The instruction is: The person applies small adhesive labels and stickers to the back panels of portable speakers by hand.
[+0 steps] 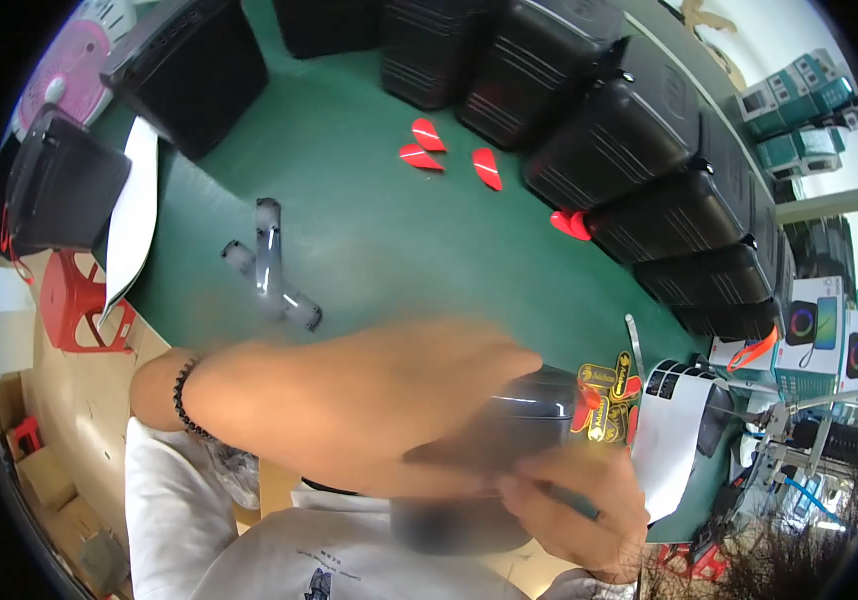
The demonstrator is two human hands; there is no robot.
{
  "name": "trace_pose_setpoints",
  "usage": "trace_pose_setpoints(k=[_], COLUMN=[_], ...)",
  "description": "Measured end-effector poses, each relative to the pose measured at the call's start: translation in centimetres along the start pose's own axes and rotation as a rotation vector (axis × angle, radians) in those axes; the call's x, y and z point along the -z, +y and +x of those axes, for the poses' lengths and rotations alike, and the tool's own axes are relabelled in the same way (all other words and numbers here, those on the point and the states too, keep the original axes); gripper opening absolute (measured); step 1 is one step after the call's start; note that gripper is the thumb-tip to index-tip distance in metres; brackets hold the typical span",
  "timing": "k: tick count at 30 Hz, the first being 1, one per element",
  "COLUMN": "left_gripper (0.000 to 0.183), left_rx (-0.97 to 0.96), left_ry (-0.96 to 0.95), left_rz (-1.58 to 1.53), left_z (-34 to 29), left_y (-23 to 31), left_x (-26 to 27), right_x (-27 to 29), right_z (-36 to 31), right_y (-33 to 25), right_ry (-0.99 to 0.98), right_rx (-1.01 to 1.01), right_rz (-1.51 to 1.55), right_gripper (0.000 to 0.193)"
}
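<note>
A black box-shaped speaker (537,402) with a glossy edge lies close in front of me, partly covered by my hands. My left hand (429,385), a dark beaded bracelet at its wrist, stretches across over the speaker from the left. Motion smears it, and its fingers are mostly hidden. On the speaker's near right side is my right hand (584,505), its fingers bent and thumb and fingertips drawn together; whatever sits between them is too blurred to name. Just right of the speaker lie several black-and-gold labels (604,405) with red pieces among them.
Black speakers (614,140) line the green table's (349,130) far and right edges. Red teardrop-shaped pieces (487,170) lie before them. Dark translucent strips (268,250) rest left of centre. A white sheet with black squares (671,430) is at right, near printed boxes (814,320). A red stool (79,305) stands left.
</note>
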State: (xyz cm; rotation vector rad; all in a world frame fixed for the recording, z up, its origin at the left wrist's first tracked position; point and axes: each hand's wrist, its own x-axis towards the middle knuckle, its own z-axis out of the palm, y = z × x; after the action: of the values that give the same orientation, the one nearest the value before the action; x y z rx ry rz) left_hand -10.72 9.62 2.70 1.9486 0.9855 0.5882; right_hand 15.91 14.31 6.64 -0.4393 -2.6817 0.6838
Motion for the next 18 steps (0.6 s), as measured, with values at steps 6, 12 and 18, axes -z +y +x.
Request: trace_pose_setpoints(k=[6,12,18], left_gripper=[0.088,0.087,0.088], left_rx=[-0.033,-0.014,-0.005], left_ry=[0.053,0.033,-0.003], left_rz=[-0.020,-0.014,0.055], left_z=[0.4,0.7,1.1], left_y=[0.2,0.2,1.4], left_x=[0.2,0.9,1.6], right_x=[-1.8,-3.5,-2.8], right_z=[-3.1,-2.6,-2.2], right_y=[2.4,3.2,2.7], right_ry=[0.222,0.223,0.208], right_rx=[-0.370,-0.473,-0.509], right_rz=[0.346,0.773,0.741], right_gripper=[0.060,0.088,0.090])
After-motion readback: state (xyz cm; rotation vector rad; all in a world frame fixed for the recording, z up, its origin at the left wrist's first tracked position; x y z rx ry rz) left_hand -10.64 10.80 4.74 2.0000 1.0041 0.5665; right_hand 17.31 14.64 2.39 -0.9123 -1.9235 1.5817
